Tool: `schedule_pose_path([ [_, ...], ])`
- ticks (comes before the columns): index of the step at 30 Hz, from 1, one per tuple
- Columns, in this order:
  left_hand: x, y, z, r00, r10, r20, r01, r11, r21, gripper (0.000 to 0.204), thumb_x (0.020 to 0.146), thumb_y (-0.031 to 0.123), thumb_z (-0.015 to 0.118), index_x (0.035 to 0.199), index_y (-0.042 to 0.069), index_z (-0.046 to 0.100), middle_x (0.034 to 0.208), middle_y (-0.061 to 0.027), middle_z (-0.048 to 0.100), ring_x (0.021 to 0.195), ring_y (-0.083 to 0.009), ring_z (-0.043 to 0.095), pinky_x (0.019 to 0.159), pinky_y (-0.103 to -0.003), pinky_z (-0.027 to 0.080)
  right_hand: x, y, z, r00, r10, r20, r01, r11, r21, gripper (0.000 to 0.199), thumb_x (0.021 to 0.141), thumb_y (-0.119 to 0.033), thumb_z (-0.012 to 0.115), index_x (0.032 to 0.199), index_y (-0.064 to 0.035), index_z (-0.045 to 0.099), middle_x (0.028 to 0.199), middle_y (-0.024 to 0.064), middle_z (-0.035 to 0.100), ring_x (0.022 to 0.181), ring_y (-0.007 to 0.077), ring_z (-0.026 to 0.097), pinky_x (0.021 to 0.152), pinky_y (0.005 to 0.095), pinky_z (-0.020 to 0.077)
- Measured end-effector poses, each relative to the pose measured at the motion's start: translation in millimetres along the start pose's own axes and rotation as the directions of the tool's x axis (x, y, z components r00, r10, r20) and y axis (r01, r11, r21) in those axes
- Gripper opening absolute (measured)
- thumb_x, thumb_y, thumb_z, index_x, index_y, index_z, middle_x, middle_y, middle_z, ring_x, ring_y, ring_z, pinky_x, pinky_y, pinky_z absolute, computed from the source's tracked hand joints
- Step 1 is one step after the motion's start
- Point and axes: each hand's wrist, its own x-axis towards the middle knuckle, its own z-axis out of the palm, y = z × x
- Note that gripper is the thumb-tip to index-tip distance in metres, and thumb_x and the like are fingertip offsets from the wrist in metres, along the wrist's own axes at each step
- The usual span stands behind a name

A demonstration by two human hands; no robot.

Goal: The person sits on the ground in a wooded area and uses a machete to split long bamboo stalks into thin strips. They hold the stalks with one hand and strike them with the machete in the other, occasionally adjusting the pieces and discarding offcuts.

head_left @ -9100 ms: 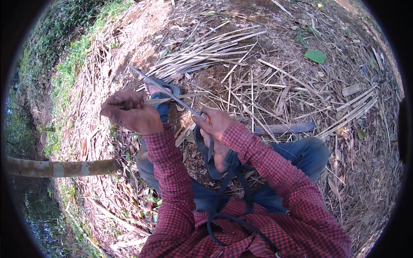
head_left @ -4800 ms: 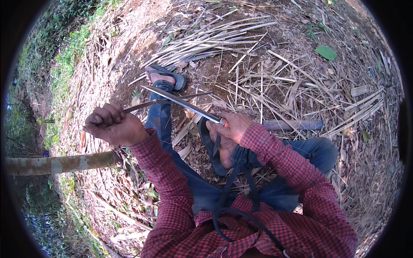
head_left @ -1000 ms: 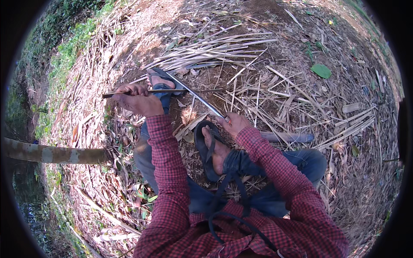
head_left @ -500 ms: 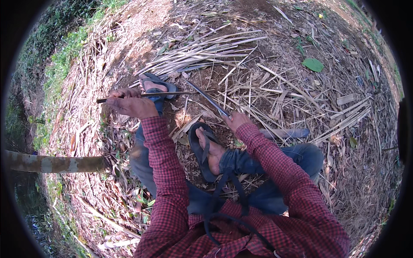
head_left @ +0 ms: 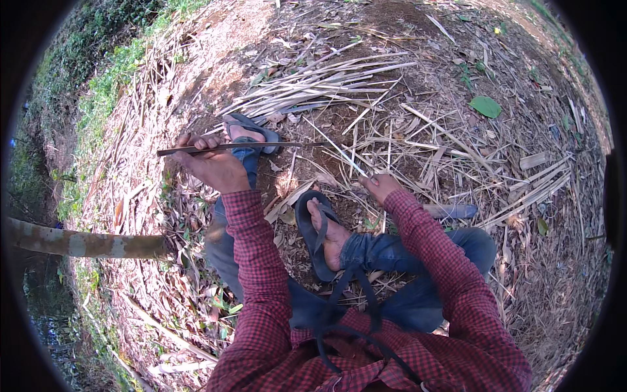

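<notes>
**Now: strip and blade held apart, between cuts**

Head view: you sit on the ground with both legs out in front. Your left hand [head_left: 212,163] is closed around a long thin bamboo strip [head_left: 228,147], fingers wrapped over it; the strip lies nearly level, poking out past your hand to the left and running right above your left foot. Your right hand [head_left: 381,186] grips the handle of a slim blade [head_left: 343,153], fingers shut on it, the blade angling up and left toward the strip. Whether its tip touches the strip I cannot tell; it looks just short.

To my eye you are between strokes in shaving or splitting the strip. The next move calls for bringing the edge onto the strip with the stroke aimed away from your left fingers and the foot below.

Count: one strip in hand, one blade, two sandals [head_left: 307,228] on your feet, one pile of split bamboo strips [head_left: 326,81] beyond your feet, one thick bamboo pole [head_left: 85,243] at your left, one green leaf [head_left: 485,106] far right, and one flat grey piece [head_left: 450,211] by your right knee.
</notes>
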Motion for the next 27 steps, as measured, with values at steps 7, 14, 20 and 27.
schedule_pose_path([
  [7, 3.1, 10.7, -13.0, 0.994, 0.096, 0.049, -0.102, 0.986, 0.135, 0.037, 0.094, 0.036, 0.04, 0.103, 0.001, 0.047, 0.076, -0.0062, 0.051, 0.068, -0.0139, 0.052, 0.071, -0.028, 0.048, -31.4, -26.4, 20.4, 0.995, -0.1, 0.005, 0.089, 0.906, 0.414, 0.066, 0.082, -0.053, 0.052, 0.108, 0.0075, 0.055, 0.055, 0.0048, 0.055, 0.043, 0.0148, 0.055, 0.045, 0.0277, 0.0445],
  [14, 7.9, 4.8, -20.0, 0.973, 0.037, 0.227, -0.112, 0.939, 0.326, 0.058, 0.093, 0.048, 0.031, 0.126, -0.001, 0.035, 0.103, -0.0177, 0.056, 0.101, -0.0251, 0.055, 0.09, -0.038, 0.042, -45.2, -21.0, 26.8, 0.989, -0.148, 0.0, 0.134, 0.892, 0.431, 0.059, 0.082, -0.051, 0.053, 0.091, 0.0064, 0.059, 0.055, 0.0059, 0.054, 0.044, 0.0131, 0.054, 0.043, 0.0273, 0.0431],
  [20, -24.6, -26.1, -56.3, 0.984, -0.167, 0.055, 0.122, 0.873, 0.473, 0.055, 0.093, 0.049, 0.031, 0.126, 0.005, 0.037, 0.112, -0.0166, 0.055, 0.104, -0.0241, 0.054, 0.088, -0.038, 0.041, -38.5, -6.9, 22.3, 0.996, -0.075, -0.047, 0.089, 0.864, 0.495, 0.074, 0.08, -0.054, 0.055, 0.121, 0.0072, 0.046, 0.059, 0.0064, 0.055, 0.045, 0.0115, 0.054, 0.043, 0.0257, 0.0437],
  [27, -18.4, -10.4, -68.7, 0.988, -0.145, 0.048, 0.097, 0.841, 0.532, 0.031, 0.09, 0.03, 0.053, 0.088, -0.001, 0.057, 0.085, -0.0116, 0.062, 0.074, -0.0159, 0.062, 0.059, -0.028, 0.054, -43.7, -20.0, -1.0, 0.978, -0.17, -0.122, 0.174, 0.985, 0.021, 0.067, 0.08, -0.061, 0.046, 0.104, 0.0005, 0.056, 0.081, 0.0176, 0.062, 0.08, 0.033, 0.061, 0.074, 0.0412, 0.0466],
])
